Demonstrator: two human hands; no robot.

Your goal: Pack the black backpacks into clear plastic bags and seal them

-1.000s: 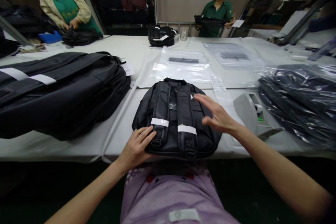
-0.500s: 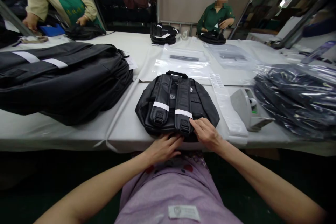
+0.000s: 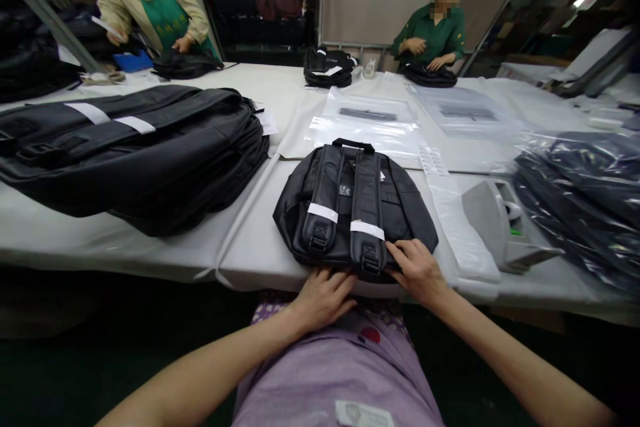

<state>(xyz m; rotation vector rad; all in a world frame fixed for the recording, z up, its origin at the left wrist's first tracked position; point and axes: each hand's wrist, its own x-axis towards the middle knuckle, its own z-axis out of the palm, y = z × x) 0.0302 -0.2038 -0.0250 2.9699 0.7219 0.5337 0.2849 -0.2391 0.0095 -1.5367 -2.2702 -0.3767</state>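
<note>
Ahead, the backpack lies at the table's front edge, straps running away from that edge. The right hand pinches the backpack's near side; the left hand touches there, grip unclear.

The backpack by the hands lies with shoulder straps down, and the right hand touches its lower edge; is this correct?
Not down: the head view shows the backpack with shoulder straps facing up. The right hand touches its lower edge.
</note>
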